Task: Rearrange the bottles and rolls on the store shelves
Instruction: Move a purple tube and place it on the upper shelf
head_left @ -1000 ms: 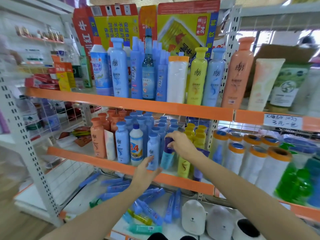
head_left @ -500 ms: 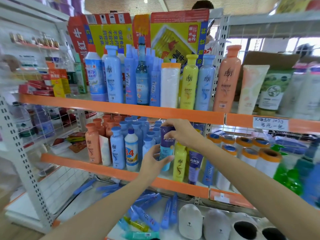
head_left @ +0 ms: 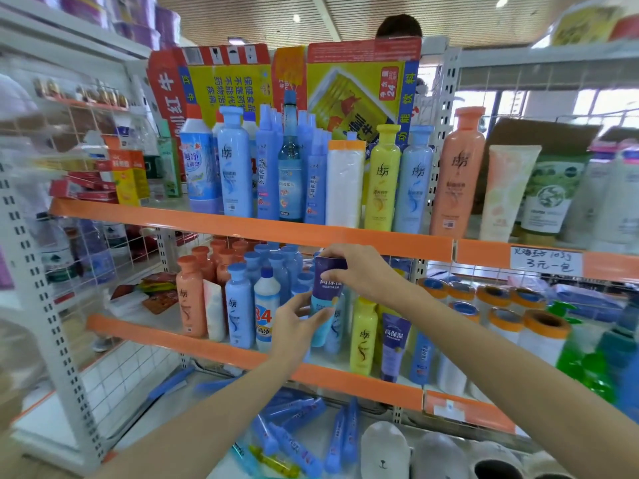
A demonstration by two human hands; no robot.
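Note:
A purple and teal tube (head_left: 325, 292) stands upright in front of the middle shelf (head_left: 359, 382), just under the upper shelf's orange edge (head_left: 262, 229). My right hand (head_left: 359, 271) grips its purple top end from above. My left hand (head_left: 297, 323) holds its teal lower part from the left. Blue bottles (head_left: 238, 305), orange bottles (head_left: 189, 299) and a yellow bottle (head_left: 363, 335) stand on the middle shelf around it. A second purple tube (head_left: 395, 344) stands to the right of the yellow bottle. Orange-capped white rolls (head_left: 539, 337) fill the shelf's right part.
The upper shelf carries tall blue, yellow and orange bottles and a white roll (head_left: 345, 184), backed by red and yellow cartons (head_left: 359, 88). Loose blue tubes (head_left: 297, 440) and white slippers (head_left: 383, 454) lie on the bottom shelf. A person's head (head_left: 399, 27) shows behind the cartons.
My right hand lifted the purple and teal tube up off the middle shelf. My left hand rose and closed on its lower part.

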